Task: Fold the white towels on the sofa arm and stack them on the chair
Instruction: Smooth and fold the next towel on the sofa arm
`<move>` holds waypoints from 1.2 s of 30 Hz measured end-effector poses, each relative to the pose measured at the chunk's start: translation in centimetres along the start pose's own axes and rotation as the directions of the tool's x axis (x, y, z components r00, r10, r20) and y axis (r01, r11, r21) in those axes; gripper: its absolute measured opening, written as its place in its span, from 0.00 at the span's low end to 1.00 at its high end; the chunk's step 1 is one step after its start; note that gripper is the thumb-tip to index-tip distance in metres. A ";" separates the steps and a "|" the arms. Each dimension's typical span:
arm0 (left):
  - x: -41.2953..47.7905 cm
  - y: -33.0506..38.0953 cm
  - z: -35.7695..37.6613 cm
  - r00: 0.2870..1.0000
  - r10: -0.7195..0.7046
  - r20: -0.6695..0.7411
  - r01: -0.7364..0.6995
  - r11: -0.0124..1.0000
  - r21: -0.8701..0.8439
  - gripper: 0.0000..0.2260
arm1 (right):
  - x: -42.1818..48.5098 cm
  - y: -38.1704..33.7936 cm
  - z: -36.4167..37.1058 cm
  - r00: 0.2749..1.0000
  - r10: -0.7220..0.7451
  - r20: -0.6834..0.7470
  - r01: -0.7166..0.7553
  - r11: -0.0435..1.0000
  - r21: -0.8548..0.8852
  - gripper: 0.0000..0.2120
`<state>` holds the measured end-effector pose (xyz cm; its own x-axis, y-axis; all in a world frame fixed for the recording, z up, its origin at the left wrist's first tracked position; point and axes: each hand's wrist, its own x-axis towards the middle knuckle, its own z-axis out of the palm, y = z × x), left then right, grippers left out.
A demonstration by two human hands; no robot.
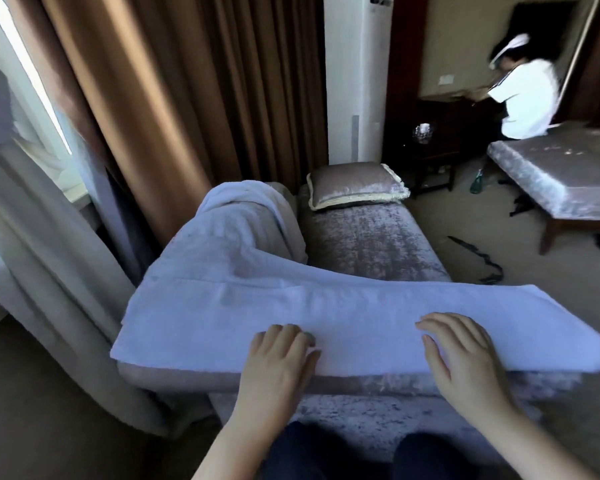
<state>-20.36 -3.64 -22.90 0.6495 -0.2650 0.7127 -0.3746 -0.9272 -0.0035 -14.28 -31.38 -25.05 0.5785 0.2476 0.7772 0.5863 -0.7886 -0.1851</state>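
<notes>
A white towel [361, 317] lies folded into a long strip across the grey sofa arm [326, 382] in front of me, its right end sticking out past the arm. My left hand [278, 362] rests flat on the towel's near edge, fingers relaxed. My right hand [461, 355] lies flat on the towel further right, fingers spread. Behind the strip, more white towel [236, 230] is draped in a heap over the sofa's back rest.
The grey velvet sofa seat [368, 240] holds a cushion [354, 185] at its far end. Brown curtains [174, 98] hang at left. A grey upholstered bench [561, 181] stands at right, with a person in white [523, 95] behind it. Dark cords [482, 258] lie on the carpet.
</notes>
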 end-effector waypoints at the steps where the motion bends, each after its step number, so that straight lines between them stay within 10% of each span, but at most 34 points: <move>1: -0.1 1.9 1.3 0.998 0.051 0.023 -0.051 0.998 -0.035 0.03 | -1.4 1.8 -1.4 0.999 0.044 -0.025 -0.045 0.998 -0.042 0.15; 22: 1.5 11.0 7.0 0.975 -0.170 0.140 0.145 0.975 0.169 0.18 | -6.7 13.5 -7.2 0.966 0.254 0.037 -0.243 0.952 -0.184 0.12; 30: 0.2 11.4 6.5 0.989 0.007 0.151 -0.033 0.984 0.173 0.08 | -11.3 13.5 -7.8 0.980 0.195 0.049 -0.184 0.967 -0.175 0.12; 36: 1.2 11.4 6.3 0.985 -0.112 0.131 0.094 0.987 0.132 0.07 | -8.7 13.9 -9.4 0.967 0.251 0.041 -0.246 0.964 -0.105 0.16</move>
<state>-19.63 -16.19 -26.48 0.7685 -0.1921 0.6104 -0.2208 -0.9749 -0.0288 -16.48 -49.80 -28.80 0.7297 0.0642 0.6807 0.3629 -0.8801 -0.3061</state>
